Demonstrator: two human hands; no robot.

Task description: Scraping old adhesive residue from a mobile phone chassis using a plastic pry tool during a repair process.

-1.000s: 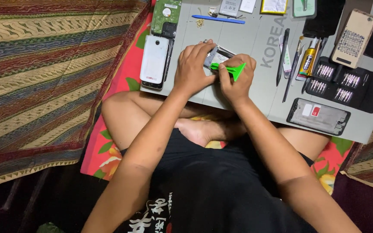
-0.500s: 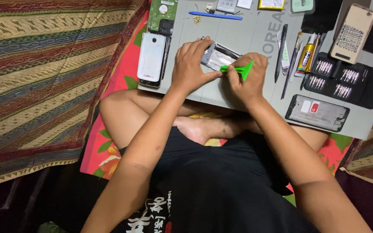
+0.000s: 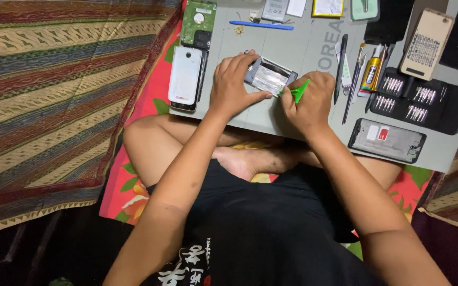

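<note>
Left hand (image 3: 232, 85): fingers clamp opened phone (image 3: 269, 76) flat on mat (image 3: 303, 50), steadying it | Right hand (image 3: 307, 100): fingers pinch green pick (image 3: 298, 91), tip at phone's near edge, between both hands

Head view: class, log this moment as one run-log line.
left hand: steadies opened phone | right hand: holds green pry tool at the phone's edge | surface: grey mat | nearby: white phone

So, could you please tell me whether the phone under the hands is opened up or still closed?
Opened up: the phone shows bare silvery insides with no cover, the left hand steadying it.
</note>
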